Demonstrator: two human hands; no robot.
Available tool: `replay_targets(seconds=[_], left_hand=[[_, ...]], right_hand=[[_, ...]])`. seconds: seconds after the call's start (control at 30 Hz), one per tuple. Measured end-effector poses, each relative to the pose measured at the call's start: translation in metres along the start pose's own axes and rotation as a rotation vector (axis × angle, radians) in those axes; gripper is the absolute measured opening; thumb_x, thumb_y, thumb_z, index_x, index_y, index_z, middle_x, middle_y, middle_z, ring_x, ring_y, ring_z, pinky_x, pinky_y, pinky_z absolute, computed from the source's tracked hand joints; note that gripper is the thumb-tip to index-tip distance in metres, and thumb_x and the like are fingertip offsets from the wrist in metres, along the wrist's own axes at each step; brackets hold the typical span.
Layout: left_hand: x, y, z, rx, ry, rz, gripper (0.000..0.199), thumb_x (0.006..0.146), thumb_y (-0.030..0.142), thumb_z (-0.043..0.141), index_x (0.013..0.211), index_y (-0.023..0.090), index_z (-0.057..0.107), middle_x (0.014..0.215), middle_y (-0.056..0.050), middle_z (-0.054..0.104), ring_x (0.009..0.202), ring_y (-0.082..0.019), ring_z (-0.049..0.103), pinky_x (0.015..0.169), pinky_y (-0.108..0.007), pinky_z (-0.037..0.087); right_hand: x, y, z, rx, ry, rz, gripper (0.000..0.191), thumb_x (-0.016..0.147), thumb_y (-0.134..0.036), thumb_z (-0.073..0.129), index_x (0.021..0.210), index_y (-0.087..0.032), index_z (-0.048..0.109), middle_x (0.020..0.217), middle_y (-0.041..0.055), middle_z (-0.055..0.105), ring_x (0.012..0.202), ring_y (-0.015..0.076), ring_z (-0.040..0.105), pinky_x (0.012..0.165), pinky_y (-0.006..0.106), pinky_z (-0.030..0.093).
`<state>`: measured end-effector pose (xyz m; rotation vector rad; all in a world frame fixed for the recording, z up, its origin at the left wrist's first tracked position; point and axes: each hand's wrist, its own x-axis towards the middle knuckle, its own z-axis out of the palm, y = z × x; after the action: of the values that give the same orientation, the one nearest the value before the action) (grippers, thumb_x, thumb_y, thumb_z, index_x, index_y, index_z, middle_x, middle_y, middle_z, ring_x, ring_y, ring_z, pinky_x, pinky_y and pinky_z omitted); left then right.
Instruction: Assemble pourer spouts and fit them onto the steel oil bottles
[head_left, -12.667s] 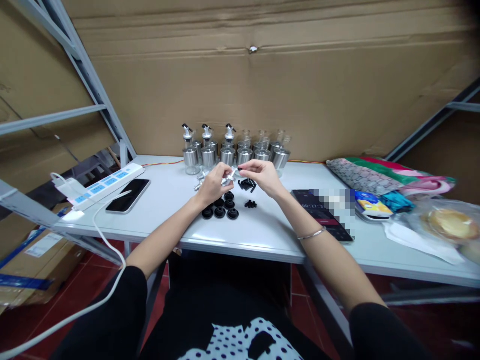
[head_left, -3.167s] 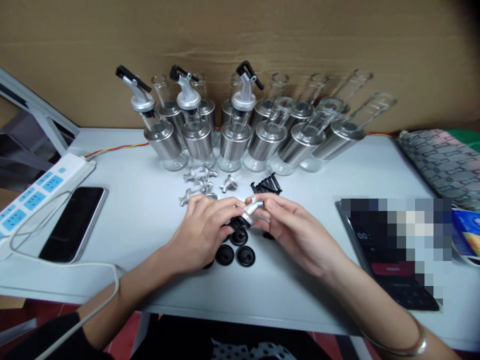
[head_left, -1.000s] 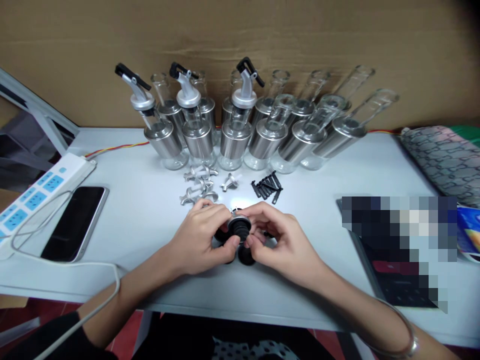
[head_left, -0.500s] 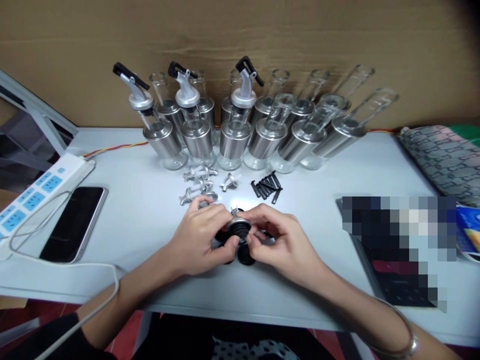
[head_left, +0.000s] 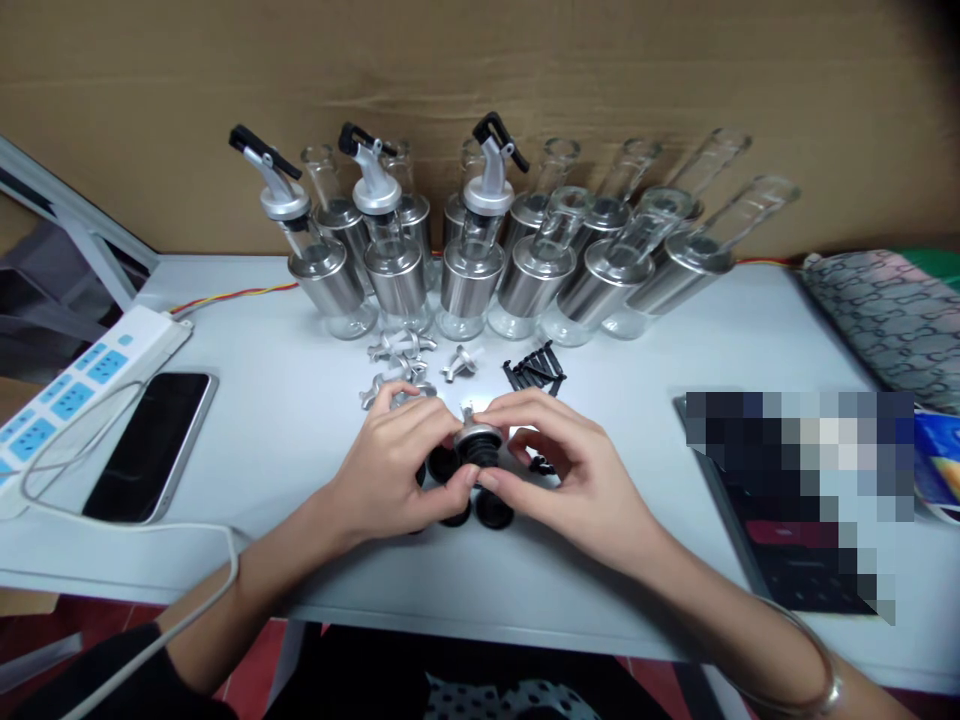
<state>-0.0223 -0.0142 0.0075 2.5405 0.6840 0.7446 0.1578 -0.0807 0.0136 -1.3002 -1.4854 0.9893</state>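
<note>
A silver spout piece with a black ribbed stopper (head_left: pixel 480 445) is held between both hands, just above the table. My left hand (head_left: pixel 401 465) pinches it from the left, thumb at the stopper's lower end. From the right, my right hand (head_left: pixel 574 475) grips it with thumb and fingers. Beneath and beside the hands lie several round black parts (head_left: pixel 495 510). Silver spout pieces (head_left: pixel 401 345) rest in a loose group beyond my left hand, with one more (head_left: pixel 460 363) to their right. A pile of small black levers (head_left: pixel 536 368) lies beyond my right hand.
Glass bottles with metal sleeves (head_left: pixel 472 280) stand in rows at the back; three carry pourers (head_left: pixel 489 170). At left are a power strip (head_left: pixel 64 400), a phone (head_left: pixel 150 445) and a white cable crossing my left forearm. A dark, partly pixelated item (head_left: pixel 795 570) lies at right.
My right thumb has moved up and left against the stopper, close to my left thumb. The right fingers have shifted slightly over the held piece, which now sits more upright.
</note>
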Motion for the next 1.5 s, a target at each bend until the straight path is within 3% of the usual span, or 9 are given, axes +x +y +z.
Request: replay_targets(seconds=[0.23, 0.37, 0.6, 0.67, 0.8, 0.9, 1.03, 1.27, 1.5], left_hand=[[-0.002, -0.002, 0.006, -0.029, 0.108, -0.001, 0.021, 0.085, 0.027, 0.052, 0.104, 0.02, 0.047, 0.092, -0.003, 0.068, 0.079, -0.017, 0.061, 0.086, -0.038, 0.043], [-0.003, -0.003, 0.008, -0.045, 0.155, 0.027, 0.026, 0.088, 0.029, 0.056, 0.111, 0.022, 0.045, 0.098, -0.005, 0.067, 0.091, -0.018, 0.062, 0.084, -0.036, 0.046], [-0.002, -0.004, 0.003, 0.018, 0.038, 0.058, 0.034, 0.093, 0.029, 0.05, 0.126, 0.024, 0.049, 0.106, -0.007, 0.063, 0.098, -0.019, 0.06, 0.086, -0.033, 0.047], [-0.002, -0.004, 0.002, 0.019, 0.031, 0.06, 0.033, 0.092, 0.028, 0.052, 0.125, 0.024, 0.052, 0.104, -0.006, 0.062, 0.095, -0.018, 0.059, 0.086, -0.033, 0.047], [-0.001, -0.003, 0.002, 0.077, 0.061, 0.053, 0.026, 0.086, 0.023, 0.056, 0.112, 0.022, 0.059, 0.094, -0.004, 0.06, 0.083, -0.016, 0.056, 0.082, -0.033, 0.046], [-0.001, -0.002, 0.004, 0.093, 0.061, 0.033, 0.023, 0.082, 0.018, 0.054, 0.104, 0.022, 0.061, 0.091, -0.003, 0.057, 0.08, -0.016, 0.054, 0.082, -0.034, 0.045], [0.0, 0.0, 0.005, 0.094, 0.042, 0.013, 0.023, 0.08, 0.015, 0.053, 0.099, 0.022, 0.062, 0.091, -0.004, 0.055, 0.082, -0.017, 0.052, 0.082, -0.034, 0.045], [0.001, 0.002, 0.002, 0.103, 0.036, 0.047, 0.023, 0.075, 0.015, 0.049, 0.096, 0.02, 0.059, 0.087, -0.004, 0.055, 0.083, -0.018, 0.053, 0.081, -0.035, 0.046], [-0.003, 0.004, 0.002, 0.026, 0.002, 0.146, 0.034, 0.069, 0.009, 0.042, 0.098, 0.019, 0.057, 0.089, -0.006, 0.06, 0.08, -0.017, 0.057, 0.092, -0.041, 0.043]], right_hand=[[-0.002, 0.001, 0.0, 0.013, 0.086, 0.061, 0.023, 0.082, -0.026, 0.065, 0.104, -0.021, 0.065, 0.095, 0.0057, 0.07, 0.079, 0.0164, 0.066, 0.069, 0.029, 0.055], [-0.002, 0.002, -0.001, 0.005, 0.068, 0.059, 0.022, 0.083, -0.026, 0.065, 0.104, -0.022, 0.064, 0.097, 0.0049, 0.072, 0.086, 0.0179, 0.069, 0.075, 0.03, 0.057], [-0.002, 0.006, -0.002, -0.104, 0.052, 0.057, 0.017, 0.082, -0.027, 0.066, 0.098, -0.023, 0.065, 0.09, 0.0038, 0.073, 0.086, 0.0203, 0.07, 0.07, 0.03, 0.056], [-0.001, 0.004, -0.003, -0.186, 0.029, 0.023, 0.015, 0.084, -0.027, 0.064, 0.098, -0.023, 0.065, 0.089, 0.0038, 0.074, 0.083, 0.02, 0.07, 0.067, 0.03, 0.054], [0.003, 0.001, -0.012, -0.492, -0.025, -0.135, 0.012, 0.087, -0.026, 0.059, 0.095, -0.022, 0.067, 0.091, 0.0051, 0.074, 0.085, 0.0215, 0.066, 0.077, 0.037, 0.046], [0.007, 0.007, -0.023, -0.797, 0.097, -0.101, 0.017, 0.09, -0.025, 0.054, 0.094, -0.021, 0.069, 0.088, 0.0077, 0.071, 0.086, 0.0247, 0.061, 0.076, 0.04, 0.04], [0.011, 0.02, -0.033, -1.075, 0.202, -0.042, 0.022, 0.09, -0.024, 0.05, 0.095, -0.02, 0.071, 0.101, 0.0125, 0.067, 0.096, 0.0307, 0.054, 0.072, 0.041, 0.037], [0.013, 0.03, -0.033, -1.246, 0.262, -0.073, 0.026, 0.089, -0.022, 0.048, 0.1, -0.019, 0.071, 0.105, 0.0146, 0.064, 0.098, 0.0315, 0.05, 0.069, 0.041, 0.036], [0.017, 0.042, -0.038, -1.282, 0.288, -0.091, 0.027, 0.087, -0.022, 0.046, 0.091, -0.02, 0.072, 0.097, 0.0141, 0.065, 0.096, 0.0323, 0.05, 0.068, 0.042, 0.035]])
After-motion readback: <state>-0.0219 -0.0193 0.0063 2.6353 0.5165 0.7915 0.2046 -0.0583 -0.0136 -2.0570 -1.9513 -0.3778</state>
